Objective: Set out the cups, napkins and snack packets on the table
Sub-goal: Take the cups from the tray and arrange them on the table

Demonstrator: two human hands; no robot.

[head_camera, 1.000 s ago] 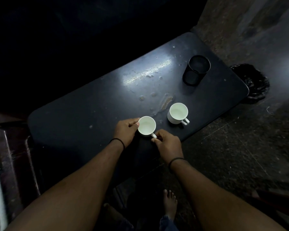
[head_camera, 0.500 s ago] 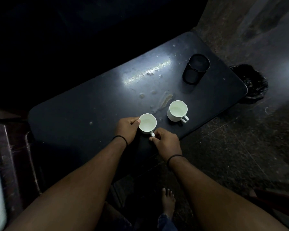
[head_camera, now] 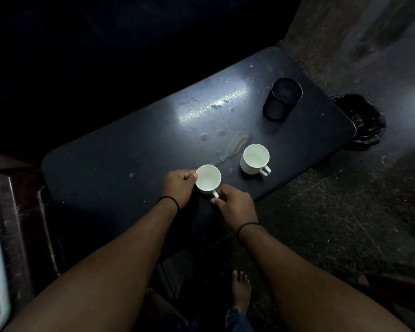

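Head view. My left hand [head_camera: 177,186] is curled against the side of a small white ceramic cup [head_camera: 208,179], thumb at its rim; my right hand [head_camera: 235,207] pinches the cup's little loop handle between thumb and forefinger. Both hands are thus closed on this one cup, which appears to rest on the dark, scuffed rectangular table [head_camera: 120,168], close to the table's near edge. A second white ceramic cup [head_camera: 255,159], its handle turned toward that same near edge, stands free on the table just to the right of the held one, apart from it. A black mesh cylindrical holder [head_camera: 282,99] stands farther back, toward the table's far right corner.

Progress, as I judge it: one cup is placed, the second is at the point of being placed or adjusted, and no napkins or snack packets are on the table, so most of the task remains.

Hard to read: the room is dim, and everything behind the table's far edge is black. Whether the held cup's base fully touches the table I cannot tell. A dark round object [head_camera: 362,121] on the floor beyond the table's right end is indistinct, as is a pale shape at the picture's left margin.
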